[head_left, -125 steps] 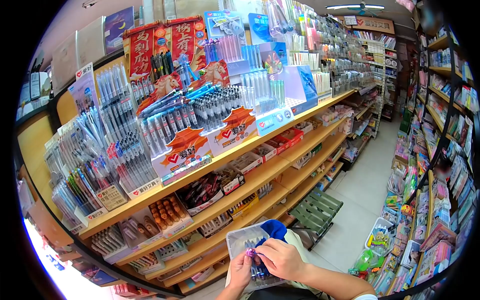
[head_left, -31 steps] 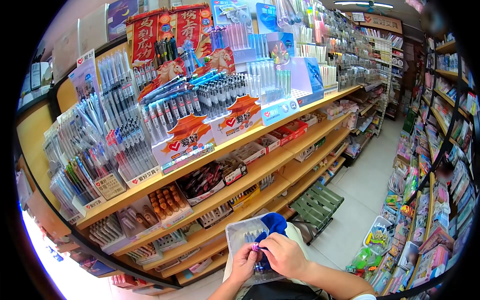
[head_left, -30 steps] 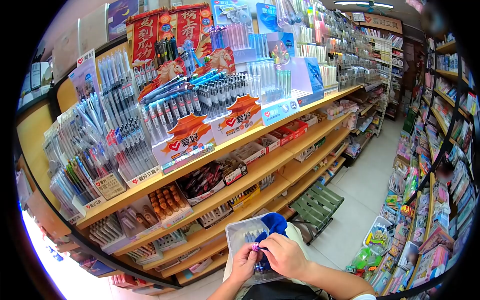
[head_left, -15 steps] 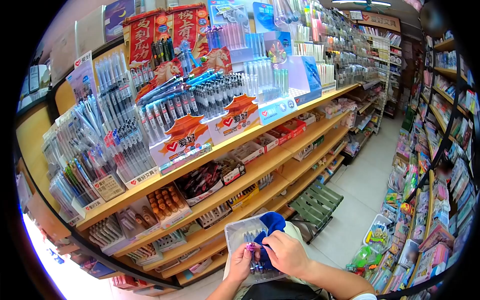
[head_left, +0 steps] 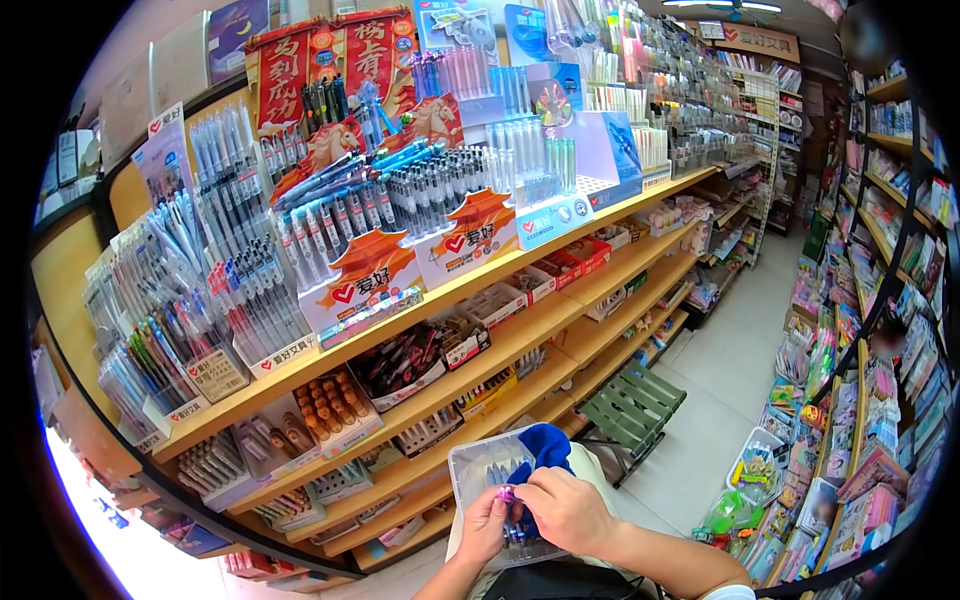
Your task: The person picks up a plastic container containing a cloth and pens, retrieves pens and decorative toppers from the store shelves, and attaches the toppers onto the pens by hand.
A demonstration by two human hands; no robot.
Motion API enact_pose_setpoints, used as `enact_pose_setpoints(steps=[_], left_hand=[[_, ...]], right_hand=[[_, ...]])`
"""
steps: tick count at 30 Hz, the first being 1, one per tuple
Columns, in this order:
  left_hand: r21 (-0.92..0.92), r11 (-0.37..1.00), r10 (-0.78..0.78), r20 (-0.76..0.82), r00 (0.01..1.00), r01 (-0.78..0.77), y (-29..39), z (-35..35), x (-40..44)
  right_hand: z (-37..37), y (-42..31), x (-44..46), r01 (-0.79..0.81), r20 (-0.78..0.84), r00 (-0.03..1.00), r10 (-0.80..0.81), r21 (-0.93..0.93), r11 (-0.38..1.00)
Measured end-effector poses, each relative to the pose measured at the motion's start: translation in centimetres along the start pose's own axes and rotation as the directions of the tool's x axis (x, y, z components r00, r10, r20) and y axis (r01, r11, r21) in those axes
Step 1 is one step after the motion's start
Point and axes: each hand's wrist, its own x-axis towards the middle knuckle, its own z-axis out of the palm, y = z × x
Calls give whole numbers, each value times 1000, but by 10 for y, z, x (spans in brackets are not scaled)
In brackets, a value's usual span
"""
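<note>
A small pink-purple object [head_left: 506, 494], too small to make out fully, is pinched between the fingers of my left hand [head_left: 482, 527]. My right hand [head_left: 570, 512] is closed against it from the right, its fingertips touching a blue cloth [head_left: 546, 447]. Part of the cloth hangs over the rim of a clear plastic box [head_left: 463, 462] on my lap. Several pens [head_left: 497, 471] lie in the box, partly hidden beneath both hands.
Wooden shelves [head_left: 520, 345] with pen displays run along the left and ahead. A green folding stool [head_left: 632, 408] stands on the tiled floor [head_left: 708, 385] beyond the box. Along the right are packed racks and a white basket [head_left: 760, 465] of small goods.
My right hand has come back left and down against the small pink-purple object, after being slightly apart from it half a second ago. My left hand has barely moved.
</note>
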Motion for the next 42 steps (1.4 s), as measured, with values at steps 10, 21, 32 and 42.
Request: enact_pose_setpoints(steps=[10,21,32,42], left_hand=[[109,994,11,-25,1000,-8,3,2,0],[341,936,116,-68,991,-87,2,6,2],[-49,997,-60,16,998,61,3,0,-1],[-276,949,-145,56,988,155,9,-1,-1]], right_hand=[[1,0,1,-49,-38,998,53,101,994],[0,-1,0,-93,20,996,93,20,995],[4,6,-4,-118,40,992,117,40,992],[-5,2,1,-129,32,992,125,169,977]])
